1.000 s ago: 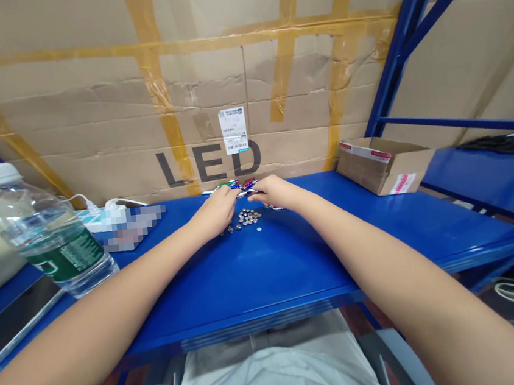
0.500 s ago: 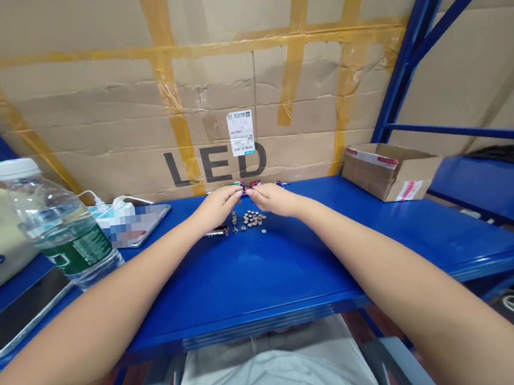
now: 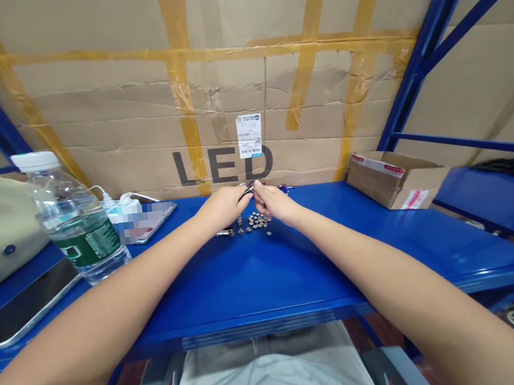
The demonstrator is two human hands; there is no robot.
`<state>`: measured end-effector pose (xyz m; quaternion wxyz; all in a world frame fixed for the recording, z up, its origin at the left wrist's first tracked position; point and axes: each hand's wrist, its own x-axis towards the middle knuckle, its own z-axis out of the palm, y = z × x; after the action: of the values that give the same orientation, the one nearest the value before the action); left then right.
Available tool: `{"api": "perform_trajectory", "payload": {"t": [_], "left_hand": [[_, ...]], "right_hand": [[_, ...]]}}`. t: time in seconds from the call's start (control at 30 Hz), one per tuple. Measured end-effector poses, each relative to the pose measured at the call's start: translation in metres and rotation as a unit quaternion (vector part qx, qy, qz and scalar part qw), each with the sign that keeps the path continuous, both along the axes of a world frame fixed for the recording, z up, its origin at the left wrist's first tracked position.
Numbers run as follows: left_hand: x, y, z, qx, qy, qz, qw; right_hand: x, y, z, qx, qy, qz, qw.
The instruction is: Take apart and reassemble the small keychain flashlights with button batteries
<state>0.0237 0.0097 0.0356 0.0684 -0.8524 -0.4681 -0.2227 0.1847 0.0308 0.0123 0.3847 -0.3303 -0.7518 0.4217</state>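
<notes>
My left hand (image 3: 226,208) and my right hand (image 3: 276,204) meet above the back of the blue table (image 3: 257,284), fingers closed. Between the fingertips is a small dark, shiny piece (image 3: 249,190), mostly hidden by the fingers; its kind is unclear. Both hands seem to grip it. Just below them lies a cluster of small silver discs, like button cells (image 3: 258,220), with one disc (image 3: 269,233) apart. Left of the cluster are small metal parts (image 3: 241,230) and a silver tube (image 3: 224,233). Purple and coloured small items (image 3: 285,188) lie behind my right hand.
At left stand a water bottle (image 3: 81,229), a dark-screened phone (image 3: 25,305), a white power strip (image 3: 123,210) and a tablet-like device (image 3: 161,218). An open cardboard box (image 3: 378,183) is at right. A large cardboard panel (image 3: 140,125) closes off the back.
The view has shifted slightly, moving the scene rightward. My fingers have turned around the small piece, and its dark, shiny part now shows more. The discs lie as before.
</notes>
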Motion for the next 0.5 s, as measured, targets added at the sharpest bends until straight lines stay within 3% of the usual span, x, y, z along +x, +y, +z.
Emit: {"api": "perform_trajectory", "payload": {"t": [0.23,0.5], "left_hand": [[0.002,-0.009,0.006,0.031,0.117,0.075,0.990],[0.002,-0.011,0.007,0.015,0.030,0.027,0.999]], "right_hand": [[-0.008,-0.003,-0.005,0.000,0.016,-0.055,0.998],[-0.007,0.003,-0.005,0.073,-0.028,-0.126,0.989]]}}
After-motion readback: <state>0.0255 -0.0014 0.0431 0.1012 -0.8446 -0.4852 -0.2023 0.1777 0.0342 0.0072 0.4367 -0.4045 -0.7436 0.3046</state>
